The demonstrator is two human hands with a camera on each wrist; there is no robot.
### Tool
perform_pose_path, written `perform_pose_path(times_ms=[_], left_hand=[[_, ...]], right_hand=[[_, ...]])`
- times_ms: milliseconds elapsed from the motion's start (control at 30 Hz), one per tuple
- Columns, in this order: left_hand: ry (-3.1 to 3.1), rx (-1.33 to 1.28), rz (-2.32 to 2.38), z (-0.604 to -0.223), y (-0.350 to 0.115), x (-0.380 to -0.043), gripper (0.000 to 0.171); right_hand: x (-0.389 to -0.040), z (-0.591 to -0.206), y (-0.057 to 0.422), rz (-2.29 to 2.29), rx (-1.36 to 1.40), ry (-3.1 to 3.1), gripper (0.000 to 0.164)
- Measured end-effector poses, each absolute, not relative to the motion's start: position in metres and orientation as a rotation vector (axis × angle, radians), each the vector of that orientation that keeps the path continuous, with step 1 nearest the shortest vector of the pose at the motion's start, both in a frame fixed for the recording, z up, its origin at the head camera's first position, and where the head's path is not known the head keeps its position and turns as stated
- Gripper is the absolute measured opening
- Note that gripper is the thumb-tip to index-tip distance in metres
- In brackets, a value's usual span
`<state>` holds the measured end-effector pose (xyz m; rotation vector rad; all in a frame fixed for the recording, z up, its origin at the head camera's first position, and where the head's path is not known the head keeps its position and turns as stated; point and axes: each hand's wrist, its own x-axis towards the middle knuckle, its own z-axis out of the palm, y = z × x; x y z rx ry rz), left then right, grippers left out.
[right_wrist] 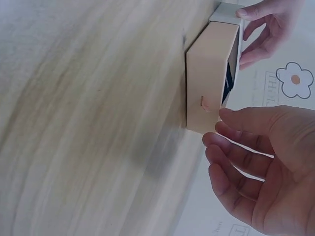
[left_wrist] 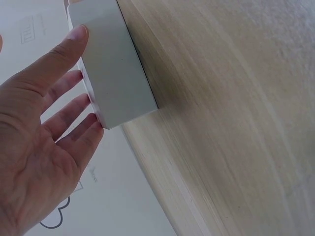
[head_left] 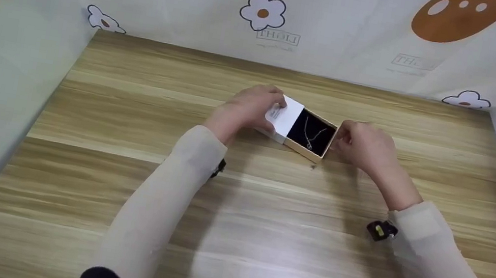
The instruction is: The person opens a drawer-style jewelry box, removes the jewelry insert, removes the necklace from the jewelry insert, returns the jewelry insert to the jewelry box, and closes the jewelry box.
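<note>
A small drawer-style jewellery box lies on the table with its tan drawer (head_left: 304,153) partway out of the white sleeve (head_left: 292,115). Inside, a silver necklace (head_left: 309,145) rests on a black pad (head_left: 298,128). My left hand (head_left: 253,106) holds the sleeve, thumb on one side and fingers on the other; the left wrist view shows the sleeve's side (left_wrist: 113,64) against the thumb. At the drawer's outer end is my right hand (head_left: 366,145), fingers loosely bent. A short pinkish pull tab (right_wrist: 206,104) sticks out of the drawer front, close to the right thumb tip.
The wood-grain table (head_left: 252,239) stretches toward me. A tiny dark speck (head_left: 313,167) lies just in front of the drawer. Pale cloth (head_left: 200,2) with printed flowers hangs along the back edge, and more rises at both sides.
</note>
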<state>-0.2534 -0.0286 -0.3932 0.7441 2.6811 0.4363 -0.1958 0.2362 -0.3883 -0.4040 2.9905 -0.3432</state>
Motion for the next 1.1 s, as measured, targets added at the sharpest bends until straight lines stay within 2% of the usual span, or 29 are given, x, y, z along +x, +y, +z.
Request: perform_pose_path(times_ms=[467,1100], left_hand=[[2.682,0.746,0.439,-0.392,-0.029,-0.251,0.063],[2.68,0.74,0.428,-0.393,-0.028,-0.251,0.063]], right_hand=[[-0.199,-0.381,0.224,-0.456,-0.41,3.022,0.011],[-0.204,-0.396,0.202,-0.552,-0.471,3.036,0.019]])
